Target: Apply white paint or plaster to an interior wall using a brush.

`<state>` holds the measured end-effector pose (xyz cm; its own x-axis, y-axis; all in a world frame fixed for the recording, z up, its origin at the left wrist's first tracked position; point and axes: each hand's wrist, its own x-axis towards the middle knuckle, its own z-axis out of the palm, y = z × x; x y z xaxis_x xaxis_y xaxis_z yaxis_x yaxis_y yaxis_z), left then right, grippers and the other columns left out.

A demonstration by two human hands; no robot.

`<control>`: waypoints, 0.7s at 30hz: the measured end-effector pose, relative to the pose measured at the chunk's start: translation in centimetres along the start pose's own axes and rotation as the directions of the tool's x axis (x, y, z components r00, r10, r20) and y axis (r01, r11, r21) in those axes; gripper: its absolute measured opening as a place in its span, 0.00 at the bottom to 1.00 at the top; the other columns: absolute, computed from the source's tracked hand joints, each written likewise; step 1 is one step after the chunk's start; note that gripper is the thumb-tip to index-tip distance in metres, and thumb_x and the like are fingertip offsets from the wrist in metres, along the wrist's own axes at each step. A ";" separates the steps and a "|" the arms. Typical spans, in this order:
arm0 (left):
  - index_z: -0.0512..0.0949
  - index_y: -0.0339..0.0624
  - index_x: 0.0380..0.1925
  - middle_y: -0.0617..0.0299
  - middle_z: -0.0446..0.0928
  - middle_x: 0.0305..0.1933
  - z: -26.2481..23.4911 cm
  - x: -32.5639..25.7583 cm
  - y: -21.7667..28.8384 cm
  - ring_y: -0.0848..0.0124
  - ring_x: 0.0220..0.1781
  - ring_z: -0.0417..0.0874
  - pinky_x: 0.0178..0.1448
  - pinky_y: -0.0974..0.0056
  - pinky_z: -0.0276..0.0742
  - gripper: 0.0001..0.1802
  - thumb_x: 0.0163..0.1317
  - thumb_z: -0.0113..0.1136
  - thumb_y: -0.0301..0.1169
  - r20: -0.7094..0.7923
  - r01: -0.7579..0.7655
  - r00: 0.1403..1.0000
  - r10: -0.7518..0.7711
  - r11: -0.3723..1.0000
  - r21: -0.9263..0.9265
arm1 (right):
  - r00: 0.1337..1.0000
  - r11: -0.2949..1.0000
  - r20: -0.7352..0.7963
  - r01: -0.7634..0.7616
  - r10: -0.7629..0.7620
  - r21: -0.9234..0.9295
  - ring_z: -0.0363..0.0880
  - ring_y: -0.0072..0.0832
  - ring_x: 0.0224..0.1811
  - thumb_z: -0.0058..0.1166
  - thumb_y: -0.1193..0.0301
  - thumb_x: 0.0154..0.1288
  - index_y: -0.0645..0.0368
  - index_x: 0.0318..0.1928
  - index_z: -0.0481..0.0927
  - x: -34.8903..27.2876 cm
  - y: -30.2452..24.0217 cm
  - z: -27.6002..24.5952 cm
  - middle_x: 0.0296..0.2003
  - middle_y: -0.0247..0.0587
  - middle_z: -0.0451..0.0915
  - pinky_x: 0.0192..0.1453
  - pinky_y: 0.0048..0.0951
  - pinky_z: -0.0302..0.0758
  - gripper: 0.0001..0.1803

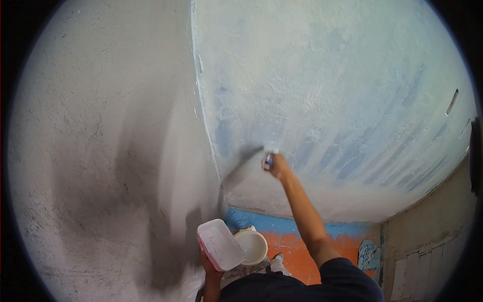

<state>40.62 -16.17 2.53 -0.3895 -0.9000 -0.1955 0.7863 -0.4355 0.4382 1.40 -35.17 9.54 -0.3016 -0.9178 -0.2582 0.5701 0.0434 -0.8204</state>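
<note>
My right hand (275, 167) is stretched out to the pale, blue-streaked painted surface (312, 90). It is closed around a small hand tool with white and blue parts (270, 157). The tool's working end is blurred against the surface, and I cannot make out whether it is a brush or a scraper. Low down, close to my body, my left hand (209, 269) grips a rectangular plastic tub (221, 245) with pinkish sides and a whitish inside. The tub is tilted so its opening shows; some fingers are hidden behind it.
A bare grey wall (100, 100) rises on the left and meets the painted surface at a white corner seam (202, 100). Beside the tub stands a round white bucket (253, 246). Below lies an orange and blue area (297, 251) with a crumpled bluish cloth-like heap (369, 255) at its right.
</note>
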 end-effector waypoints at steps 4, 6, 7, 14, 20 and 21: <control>0.59 0.52 0.72 0.56 0.68 0.69 -2.1 -0.1 0.1 0.53 0.68 0.72 0.70 0.43 0.69 0.34 0.73 0.40 0.57 -0.073 0.027 0.997 -0.034 0.995 -0.095 | 0.883 0.902 0.187 0.425 -0.431 0.073 0.67 0.26 0.25 0.38 0.69 0.75 0.59 0.40 0.71 -8.4 -18.1 13.9 0.22 0.33 0.67 0.36 0.35 0.71 0.10; 0.60 0.52 0.71 0.56 0.69 0.68 -0.1 0.1 1.0 0.54 0.68 0.72 0.70 0.44 0.68 0.34 0.73 0.39 0.58 -0.023 0.075 0.997 -0.077 0.995 -0.071 | 0.758 0.779 0.207 0.627 -0.619 0.033 0.66 0.24 0.24 0.39 0.67 0.77 0.58 0.41 0.71 -9.7 -22.8 16.0 0.21 0.31 0.66 0.34 0.32 0.69 0.10; 0.60 0.52 0.71 0.56 0.69 0.68 0.1 0.0 0.8 0.54 0.68 0.72 0.70 0.44 0.68 0.34 0.73 0.39 0.58 -0.031 0.078 0.996 -0.080 0.994 -0.082 | 0.764 0.784 0.209 0.620 -0.610 0.022 0.66 0.24 0.24 0.39 0.67 0.77 0.58 0.41 0.71 -9.3 -23.1 15.8 0.21 0.31 0.66 0.34 0.32 0.69 0.10; 0.61 0.51 0.70 0.57 0.70 0.67 -2.5 0.2 -0.6 0.56 0.67 0.73 0.70 0.47 0.70 0.34 0.74 0.38 0.59 -0.120 0.040 0.992 -0.043 0.999 -0.031 | 0.815 0.770 -0.079 0.505 -0.574 -0.390 0.64 0.19 0.18 0.42 0.52 0.78 0.54 0.35 0.72 -0.3 -0.2 4.0 0.19 0.28 0.65 0.24 0.26 0.65 0.20; 0.59 0.51 0.71 0.58 0.68 0.68 -1.8 -0.1 -0.5 0.56 0.68 0.71 0.71 0.47 0.68 0.34 0.73 0.41 0.57 -0.069 0.035 0.997 -0.038 0.998 -0.045 | 0.907 0.966 -0.351 -0.171 0.231 0.193 0.69 0.26 0.18 0.40 0.62 0.75 0.51 0.36 0.72 3.3 12.2 -6.6 0.21 0.35 0.70 0.25 0.28 0.69 0.11; 0.59 0.52 0.72 0.58 0.68 0.68 -2.1 0.0 -0.5 0.56 0.68 0.71 0.71 0.47 0.68 0.34 0.73 0.42 0.56 -0.056 0.038 0.998 -0.042 0.997 -0.060 | 0.920 0.987 -0.374 -0.067 0.118 0.147 0.70 0.29 0.19 0.39 0.65 0.73 0.51 0.35 0.71 4.3 10.6 -6.8 0.22 0.37 0.71 0.26 0.30 0.71 0.09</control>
<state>41.22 -15.94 0.51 -0.3947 -0.8807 -0.2620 0.7984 -0.4699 0.3765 0.95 -36.00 -3.69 -0.4958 -0.6918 -0.5251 0.6950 0.0465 -0.7175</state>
